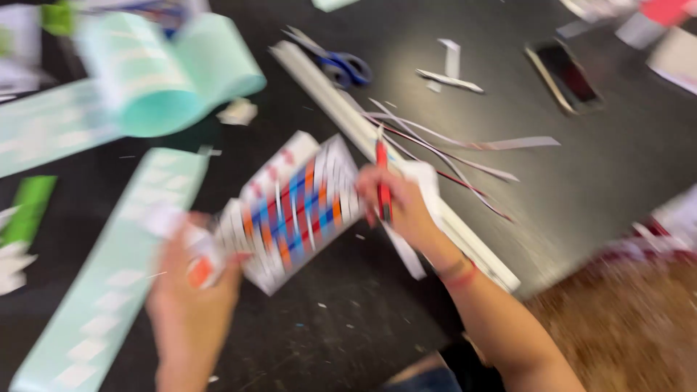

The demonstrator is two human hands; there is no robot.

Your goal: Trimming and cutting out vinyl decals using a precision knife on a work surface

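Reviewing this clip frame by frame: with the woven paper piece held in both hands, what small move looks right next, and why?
Probably lay the woven paper mat flat on the black table. The left hand grips its lower corner, the right hand its far edge along with a red tool, so the mat hangs tilted in mid-air. The frame is blurred, so this is tentative.

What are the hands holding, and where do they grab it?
Both hold the woven paper mat: left hand at its lower-left end, right hand at its right edge, also gripping a red tool mid-length.

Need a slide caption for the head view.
Both hands, left hand and right hand, hold a woven paper mat over a dark table.
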